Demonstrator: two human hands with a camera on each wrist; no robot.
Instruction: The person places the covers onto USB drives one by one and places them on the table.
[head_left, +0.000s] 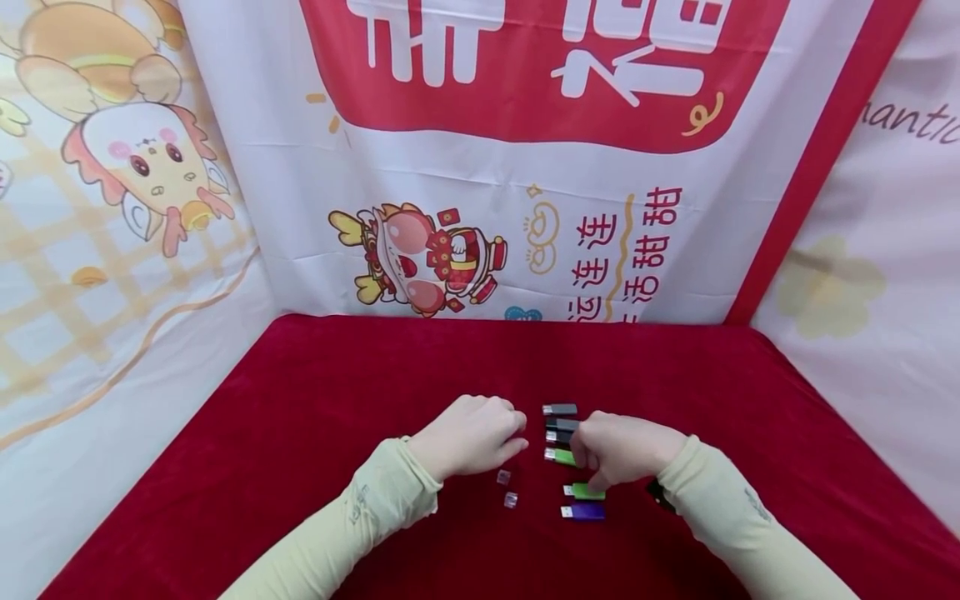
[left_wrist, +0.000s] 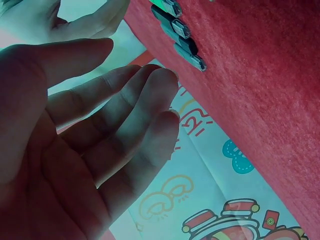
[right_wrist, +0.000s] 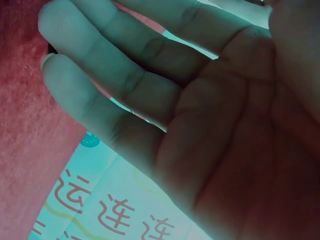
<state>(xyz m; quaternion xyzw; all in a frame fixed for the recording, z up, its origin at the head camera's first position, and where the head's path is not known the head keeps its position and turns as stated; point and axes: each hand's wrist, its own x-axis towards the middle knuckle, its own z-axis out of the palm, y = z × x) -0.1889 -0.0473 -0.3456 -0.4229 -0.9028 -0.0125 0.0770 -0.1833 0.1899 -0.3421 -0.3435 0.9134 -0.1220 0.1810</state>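
Several USB flash drives lie in a column on the red cloth: a grey one at the far end, dark ones, a green one, a second green one and a purple one. My right hand is over the column, a fingertip right at the nearer green drive; its fingers look extended in the right wrist view. To the left, my left hand holds nothing, with relaxed fingers. Close by it lie two small clear caps. The nearest two drives show bare plugs.
Red cloth covers the table up to a printed back curtain. Printed fabric also hangs at both sides. A black object shows partly beneath the right sleeve's cuff.
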